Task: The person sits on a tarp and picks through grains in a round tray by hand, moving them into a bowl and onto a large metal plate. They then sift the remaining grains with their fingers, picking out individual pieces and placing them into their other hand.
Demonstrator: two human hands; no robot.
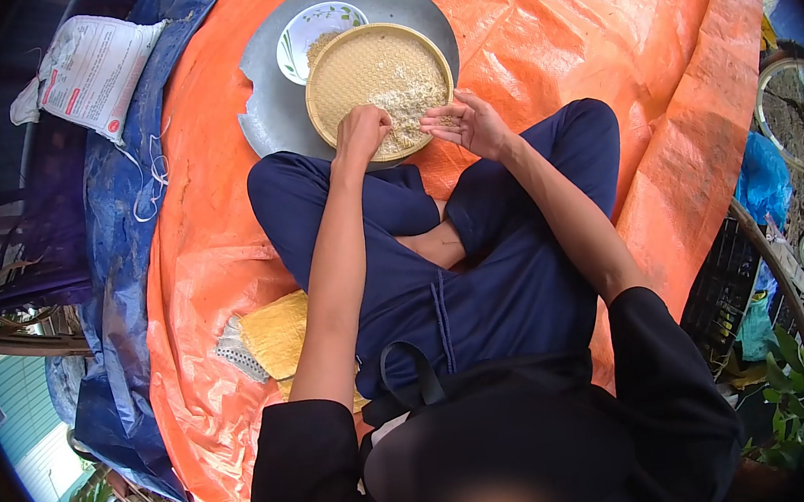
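Black short-sleeved shirt cloth (311,463) lies nearest the camera, with dark navy drawstring trousers (514,313) beyond it, the legs crossed. Past the shins sits a shallow round tray of yellowish woven material with a raised rim (347,77), and small pale grains (414,90) are scattered over its right and nearer parts. It overlaps the edge of a white bowl with a green leaf pattern (297,43), which contains brownish grain (319,44). Both are within the outline of a broad round grey metal tray with a notched left edge (271,118); whether the woven tray leans on the bowl cannot be told.

The person's hands are apart. The left hand (367,133) is at the woven tray's near edge, fingers curled in; whether they pinch anything cannot be seen. The right hand (466,127) is by the right rim, its fingers spread loosely beside the grains. Creased orange tarpaulin (584,30) spreads beneath everything, with a white printed sack (100,77) off to the left.
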